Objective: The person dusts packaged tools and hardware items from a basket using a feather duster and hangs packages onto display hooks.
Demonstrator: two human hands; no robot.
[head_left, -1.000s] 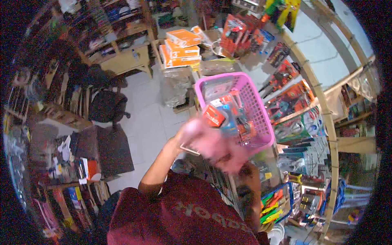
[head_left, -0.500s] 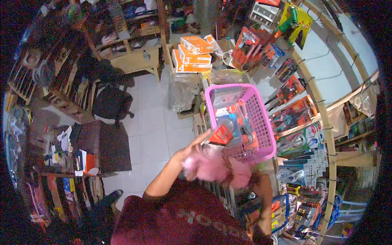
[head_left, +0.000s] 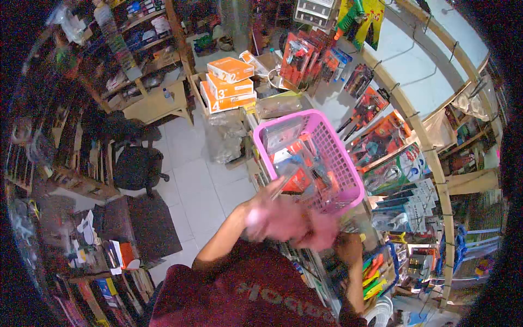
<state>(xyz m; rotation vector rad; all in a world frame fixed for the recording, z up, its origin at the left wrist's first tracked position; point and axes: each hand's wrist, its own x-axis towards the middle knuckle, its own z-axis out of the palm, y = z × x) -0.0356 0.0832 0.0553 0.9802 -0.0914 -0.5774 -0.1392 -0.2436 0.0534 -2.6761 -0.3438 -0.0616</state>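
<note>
My left hand (head_left: 262, 200) is closed at the near left side of the pink basket (head_left: 357, 185). It grips a clear plastic package (head_left: 297, 180) with a red-orange label, which is tilted over the basket's near end. A pink cloth (head_left: 291, 220), smeared by motion, spans the space between my hands and covers part of the left one. On the right, my right hand (head_left: 347, 248) is at the cloth's end, its fingers blurred and mostly hidden by the fabric. Several packaged items in red, blue and clear plastic lie inside the basket.
Stacked orange boxes (head_left: 229, 87) stand beyond the basket. Carded tools (head_left: 373, 109) hang from a wooden rack (head_left: 430, 136) along the right. A black chair (head_left: 139, 166) stands on the tiled floor (head_left: 190, 163) to the left, near wooden shelves.
The view has turned, so the basket and boxes appear farther left. The pink cloth has shifted slightly between my hands. My left hand keeps hold of the package.
</note>
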